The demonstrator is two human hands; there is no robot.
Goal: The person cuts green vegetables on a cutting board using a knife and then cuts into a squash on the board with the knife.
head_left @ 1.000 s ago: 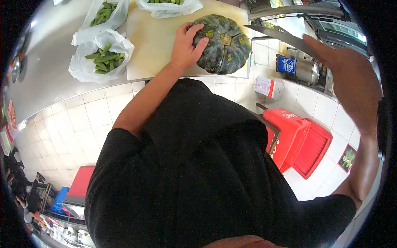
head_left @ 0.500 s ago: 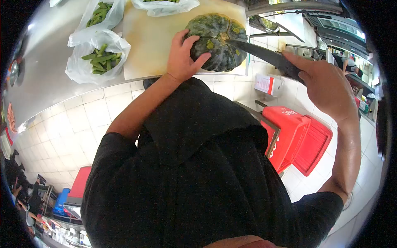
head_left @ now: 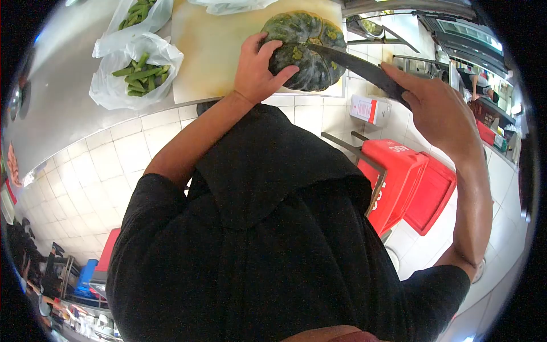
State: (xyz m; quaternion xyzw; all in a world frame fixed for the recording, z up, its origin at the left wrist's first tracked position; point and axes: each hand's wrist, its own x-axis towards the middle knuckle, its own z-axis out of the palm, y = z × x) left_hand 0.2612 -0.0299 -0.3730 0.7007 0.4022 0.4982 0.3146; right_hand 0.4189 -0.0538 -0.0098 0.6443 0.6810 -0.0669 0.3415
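Note:
A dark green pumpkin [head_left: 307,67] with yellowish patches sits on a pale cutting board [head_left: 213,48]. My left hand [head_left: 263,67] grips its left side, fingers spread over the rind and thumb along the near side. In my right hand [head_left: 441,108] is a large dark-bladed knife [head_left: 364,69], the index finger stretched along the top of the blade. The knife's tip meets the pumpkin's top beside the stem; whether it has gone in, I cannot tell. The handle is hidden inside my right fist.
Left of the board, plastic bags [head_left: 105,85] of green pods [head_left: 142,74] lie on the steel counter [head_left: 62,102]. Another bag [head_left: 233,5] lies at the board's far edge. A red bin [head_left: 393,182] and a white box [head_left: 370,109] stand to my right. Other people are in the background.
My right hand and the knife have shifted slightly left, the tip staying by the stem. The whole view has moved a little. My left hand keeps its hold on the pumpkin.

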